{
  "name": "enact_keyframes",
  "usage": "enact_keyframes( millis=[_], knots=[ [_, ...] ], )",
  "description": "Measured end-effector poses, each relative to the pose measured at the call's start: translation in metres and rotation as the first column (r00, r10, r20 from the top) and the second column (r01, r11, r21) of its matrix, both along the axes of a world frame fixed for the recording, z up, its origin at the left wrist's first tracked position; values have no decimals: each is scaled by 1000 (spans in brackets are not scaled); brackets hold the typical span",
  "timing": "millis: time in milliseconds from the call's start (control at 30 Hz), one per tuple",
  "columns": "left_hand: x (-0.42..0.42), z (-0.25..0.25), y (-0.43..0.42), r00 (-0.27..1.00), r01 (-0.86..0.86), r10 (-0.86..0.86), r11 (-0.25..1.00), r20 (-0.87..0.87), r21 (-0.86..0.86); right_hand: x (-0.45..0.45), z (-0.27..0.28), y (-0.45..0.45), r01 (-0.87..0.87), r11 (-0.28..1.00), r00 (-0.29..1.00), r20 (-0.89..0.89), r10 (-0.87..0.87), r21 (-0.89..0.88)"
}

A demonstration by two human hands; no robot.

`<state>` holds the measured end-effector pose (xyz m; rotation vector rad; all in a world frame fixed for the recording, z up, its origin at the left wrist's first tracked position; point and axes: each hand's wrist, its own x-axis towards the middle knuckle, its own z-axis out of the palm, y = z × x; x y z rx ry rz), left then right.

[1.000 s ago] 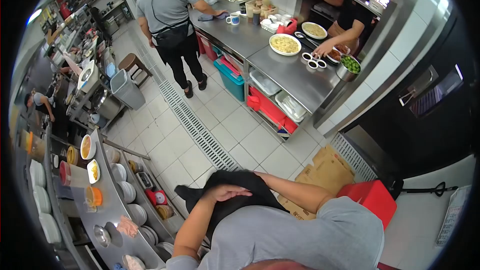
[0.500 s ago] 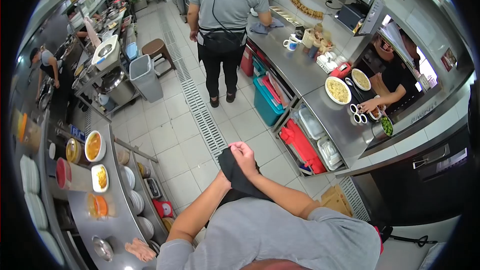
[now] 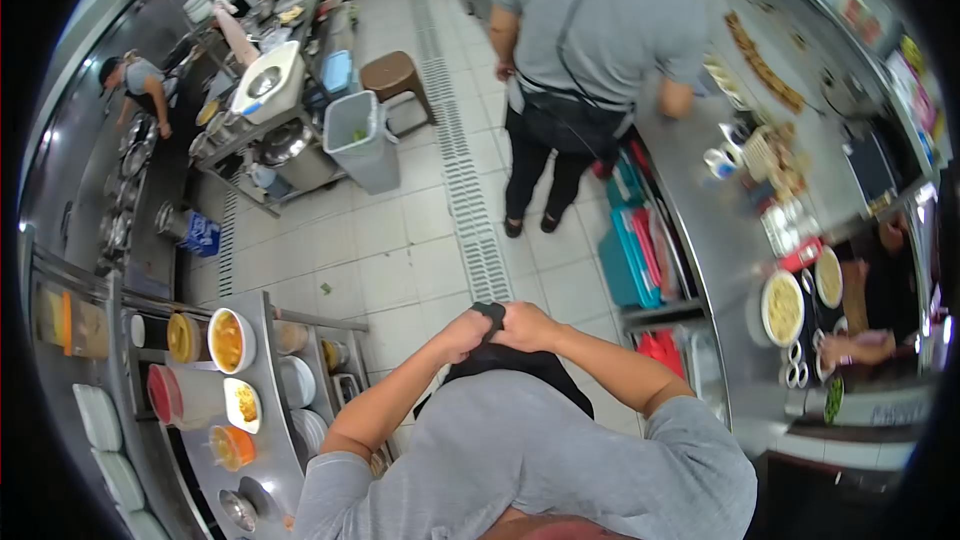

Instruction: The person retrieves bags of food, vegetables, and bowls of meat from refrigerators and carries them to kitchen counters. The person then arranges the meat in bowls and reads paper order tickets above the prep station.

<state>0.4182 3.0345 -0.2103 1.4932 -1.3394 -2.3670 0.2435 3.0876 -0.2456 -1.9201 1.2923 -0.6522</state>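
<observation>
In front of my waist, both hands are closed on a bunched black cloth [image 3: 489, 317]. My left hand [image 3: 463, 336] grips one side of it. My right hand [image 3: 528, 328] holds the other side, close beside the left. A small dark fold shows between the two fists; the rest is hidden by the fingers. Below the hands, black fabric [image 3: 545, 368] covers my waist under the grey shirt. I cannot tell whether it is one piece with the cloth.
At left, a steel counter [image 3: 205, 445] bears an orange soup bowl [image 3: 231, 340] and a white dish [image 3: 242, 404]. A co-worker [image 3: 590, 50] stands ahead by the right counter [image 3: 690, 180], which holds a pasta plate [image 3: 782, 308]. A grey bin [image 3: 360, 145] and brown stool [image 3: 395, 75] stand ahead.
The cloth, spread over my left hand before, is now bunched between both fists. My hands have drawn level, and the view has turned left. The co-worker appears nearer.
</observation>
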Motion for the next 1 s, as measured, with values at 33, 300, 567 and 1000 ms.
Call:
enact_keyframes(
  millis=[33,300,567,1000],
  knots=[
    [0,9,-33,980,165,-146,976,137,-141,-4,0,-35,-20,997,1000,-1,20,71],
    [41,-7,-253,996,77,-86,715,21,-695,-41,-32,-247,14,918,960,-262,99,397],
    [133,-22,-495,996,42,20,750,86,-660,-48,-82,-417,327,769,943,-140,-301,549],
    [66,-62,-794,871,491,-366,614,329,-618,-82,-111,-717,458,746,856,-14,-517,483]
  ],
)
